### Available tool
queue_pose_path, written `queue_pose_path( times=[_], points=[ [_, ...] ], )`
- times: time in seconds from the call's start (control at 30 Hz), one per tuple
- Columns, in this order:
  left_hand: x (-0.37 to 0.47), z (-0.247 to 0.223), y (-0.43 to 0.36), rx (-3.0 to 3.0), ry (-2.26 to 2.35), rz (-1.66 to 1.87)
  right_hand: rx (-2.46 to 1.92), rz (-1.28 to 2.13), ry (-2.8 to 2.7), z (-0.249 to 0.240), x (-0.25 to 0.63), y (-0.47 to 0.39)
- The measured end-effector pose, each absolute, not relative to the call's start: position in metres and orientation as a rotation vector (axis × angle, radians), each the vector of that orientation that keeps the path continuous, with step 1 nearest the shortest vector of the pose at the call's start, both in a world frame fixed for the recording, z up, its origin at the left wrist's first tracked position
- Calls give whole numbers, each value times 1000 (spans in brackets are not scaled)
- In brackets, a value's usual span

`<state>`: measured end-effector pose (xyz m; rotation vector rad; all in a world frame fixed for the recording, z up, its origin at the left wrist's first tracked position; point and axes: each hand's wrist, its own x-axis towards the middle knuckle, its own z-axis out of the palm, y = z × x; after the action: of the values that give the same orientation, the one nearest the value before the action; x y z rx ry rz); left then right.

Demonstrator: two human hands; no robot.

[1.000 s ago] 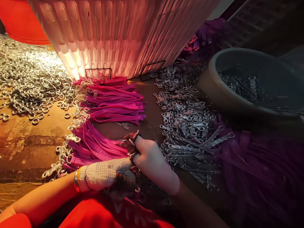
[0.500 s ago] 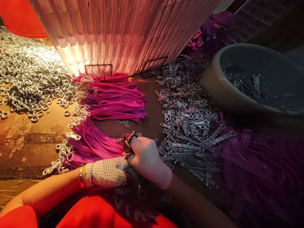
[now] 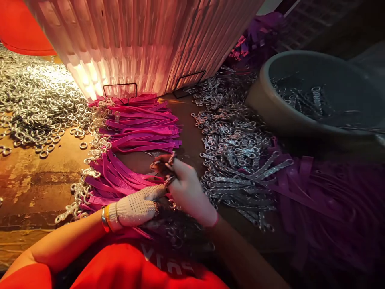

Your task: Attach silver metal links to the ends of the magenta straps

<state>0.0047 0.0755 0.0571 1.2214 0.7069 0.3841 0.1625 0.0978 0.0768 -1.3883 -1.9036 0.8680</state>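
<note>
My left hand (image 3: 134,206) and right hand (image 3: 189,188) are curled; how tightly, or on what, I can't tell. I should work clear of the pink straps (image 3: 118,178).

The fingertips of the left hand (image 3: 132,208) are lost in shadow beside the right hand (image 3: 189,192), whose dark fingers are blurred; what is gripped between them cannot be made out. The lettering on the red garment (image 3: 102,271) is blurred past reading. The ring pile (image 3: 36,108) is cut off by the left edge, the corrugated panel (image 3: 120,40) by the top, and the bucket (image 3: 266,80) by the right. The purple straps (image 3: 303,188) at far right are swallowed by darkness.
</note>
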Motion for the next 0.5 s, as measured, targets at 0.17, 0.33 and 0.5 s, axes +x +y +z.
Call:
queue_pose_path(
  times=[0.17, 0.33, 0.5],
  points=[
    [8, 83, 74, 758, 691, 273, -1419, 742, -1577, 98, 196, 95],
    [8, 83, 71, 734, 880, 347, -1497, 901, -1685, 106, 215, 74],
    [15, 84, 69, 793, 1021, 473, -1397, 1195, -1485, 98, 206, 59]
  ],
)
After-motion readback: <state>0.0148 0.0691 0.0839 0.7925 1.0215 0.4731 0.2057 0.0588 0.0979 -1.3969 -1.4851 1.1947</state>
